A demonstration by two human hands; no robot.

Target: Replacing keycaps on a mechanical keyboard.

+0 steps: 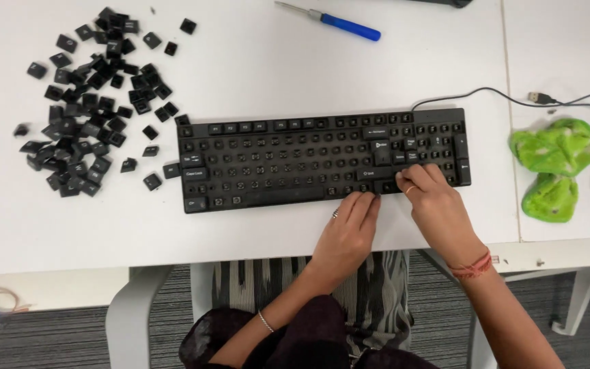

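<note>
On keyboard front edge: left hand, right hand palms-down.

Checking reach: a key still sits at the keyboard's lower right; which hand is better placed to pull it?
Probably the right hand: its fingers already rest beside that key; the left hand sits lower.

The one camera sits on my head and looks almost straight down, so I see everything from above. It faces the white surface, which fills the upper two thirds of the picture; its near edge runs across below the middle. The black keyboard lies in the centre, not far from the lens, about at the reach of my arms. At the bottom the view takes in my lap, the chair and the grey floor. My left hand and right hand come in from the lower edge. There is no second view to compare.
</note>
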